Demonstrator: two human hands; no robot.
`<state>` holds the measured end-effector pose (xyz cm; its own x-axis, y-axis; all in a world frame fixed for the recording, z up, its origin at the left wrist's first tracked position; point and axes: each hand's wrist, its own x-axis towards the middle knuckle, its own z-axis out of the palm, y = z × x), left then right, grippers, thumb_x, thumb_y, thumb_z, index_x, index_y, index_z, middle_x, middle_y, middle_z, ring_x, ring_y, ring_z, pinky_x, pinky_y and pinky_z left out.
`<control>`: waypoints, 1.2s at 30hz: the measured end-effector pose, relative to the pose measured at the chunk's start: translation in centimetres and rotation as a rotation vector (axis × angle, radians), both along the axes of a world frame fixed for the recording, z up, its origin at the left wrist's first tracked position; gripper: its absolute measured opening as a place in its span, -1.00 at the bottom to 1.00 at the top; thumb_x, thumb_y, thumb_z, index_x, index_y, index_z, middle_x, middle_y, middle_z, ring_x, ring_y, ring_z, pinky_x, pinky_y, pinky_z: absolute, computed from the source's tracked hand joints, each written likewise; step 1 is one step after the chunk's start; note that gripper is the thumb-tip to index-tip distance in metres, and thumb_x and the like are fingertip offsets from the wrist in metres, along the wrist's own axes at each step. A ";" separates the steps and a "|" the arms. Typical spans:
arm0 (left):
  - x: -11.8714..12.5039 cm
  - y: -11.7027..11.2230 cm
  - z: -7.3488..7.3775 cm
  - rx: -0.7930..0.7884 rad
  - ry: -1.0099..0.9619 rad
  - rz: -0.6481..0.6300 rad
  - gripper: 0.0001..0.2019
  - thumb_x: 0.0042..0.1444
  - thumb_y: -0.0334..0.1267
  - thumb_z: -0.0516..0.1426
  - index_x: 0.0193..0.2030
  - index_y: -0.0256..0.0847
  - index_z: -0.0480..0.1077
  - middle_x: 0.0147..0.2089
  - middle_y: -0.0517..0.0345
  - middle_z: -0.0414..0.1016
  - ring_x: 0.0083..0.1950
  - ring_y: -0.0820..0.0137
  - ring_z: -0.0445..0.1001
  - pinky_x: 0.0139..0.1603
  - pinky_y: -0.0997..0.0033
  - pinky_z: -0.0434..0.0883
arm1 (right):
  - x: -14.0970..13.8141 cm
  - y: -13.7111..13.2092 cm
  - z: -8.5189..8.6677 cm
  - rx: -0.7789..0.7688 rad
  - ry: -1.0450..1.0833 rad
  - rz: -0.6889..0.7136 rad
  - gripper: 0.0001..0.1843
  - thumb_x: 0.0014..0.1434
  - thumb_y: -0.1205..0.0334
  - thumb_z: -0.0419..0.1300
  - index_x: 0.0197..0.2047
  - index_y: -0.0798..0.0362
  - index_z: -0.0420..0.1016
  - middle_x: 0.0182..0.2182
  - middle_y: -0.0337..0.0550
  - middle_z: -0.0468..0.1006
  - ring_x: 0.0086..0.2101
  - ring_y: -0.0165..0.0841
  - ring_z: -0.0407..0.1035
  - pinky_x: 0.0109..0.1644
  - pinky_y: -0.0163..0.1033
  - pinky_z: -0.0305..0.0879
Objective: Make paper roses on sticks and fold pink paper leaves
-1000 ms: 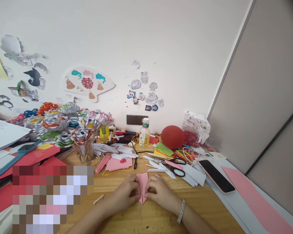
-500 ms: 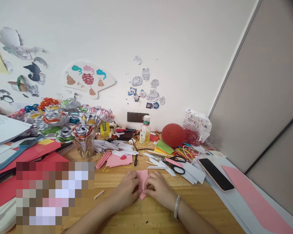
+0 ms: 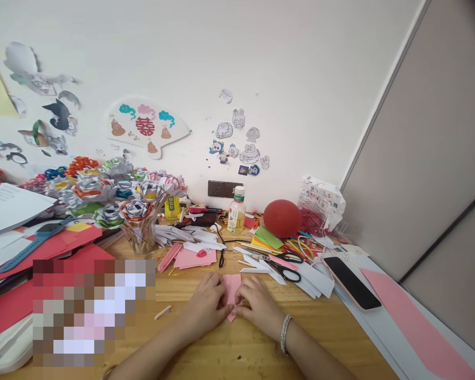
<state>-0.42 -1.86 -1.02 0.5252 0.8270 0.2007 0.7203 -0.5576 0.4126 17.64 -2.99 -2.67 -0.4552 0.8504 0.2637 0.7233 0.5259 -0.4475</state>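
Note:
A small piece of pink paper (image 3: pixel 233 287), pointed at its near end, lies on the wooden table between my hands. My left hand (image 3: pixel 209 300) is closed on its left edge, with the thumb near the pointed end. On the opposite edge my right hand (image 3: pixel 257 302) pinches the paper, fingers curled and thumb low. Both thumbs almost meet over the lower part. My fingers cover the paper's sides, so any folds there are hidden. Beyond my hands lies a stack of pink paper (image 3: pixel 193 258).
Scissors (image 3: pixel 288 266) lie on folded white paper strips behind my right hand. A phone (image 3: pixel 352 282) rests further right. A red balloon (image 3: pixel 283 218) and a bottle (image 3: pixel 236 211) stand at the back. Paper flowers (image 3: pixel 134 209) fill a cup at left. A short stick (image 3: pixel 163 312) lies near my left forearm.
The camera view has shifted slightly. My thumbs are a little closer together over the lower end of the pink paper, and both hands keep their hold.

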 end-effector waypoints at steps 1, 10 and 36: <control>0.0 0.0 0.0 -0.005 0.001 0.005 -0.88 0.03 -0.28 0.14 -0.48 -0.21 0.31 -0.24 0.11 0.32 -0.11 0.24 0.26 -0.13 0.27 0.26 | 0.1 -0.1 0.2 0.026 -0.010 0.047 -0.84 0.10 0.12 0.29 -0.36 0.02 0.48 -0.32 -0.23 0.42 -0.23 -0.32 0.25 -0.17 -0.25 0.13; 0.1 0.0 -0.1 -0.045 -0.017 0.028 -0.90 -0.01 -0.34 0.16 -0.47 -0.22 0.30 -0.21 0.08 0.31 -0.08 0.22 0.25 -0.07 0.24 0.25 | 1.2 -1.6 1.0 0.166 -0.254 0.368 -0.73 0.20 0.22 0.13 -0.05 -0.02 0.51 -0.45 -0.18 0.51 -0.37 -0.31 0.28 -0.26 -0.24 0.11; -0.4 0.1 -0.1 -0.017 0.008 0.066 -0.85 -0.04 -0.25 0.23 -0.46 -0.21 0.34 -0.20 0.10 0.35 -0.10 0.24 0.29 -0.11 0.30 0.28 | 1.2 -1.8 1.8 0.162 -0.327 0.363 -0.79 0.15 0.28 0.11 -0.17 -0.03 0.53 -0.41 -0.23 0.59 -0.40 -0.36 0.35 -0.30 -0.29 0.07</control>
<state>-0.79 -1.76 -1.12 0.4711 0.8630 0.1824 0.7585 -0.5019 0.4156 18.85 -4.81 -0.87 -0.7943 0.5823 0.1733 0.5698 0.8130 -0.1199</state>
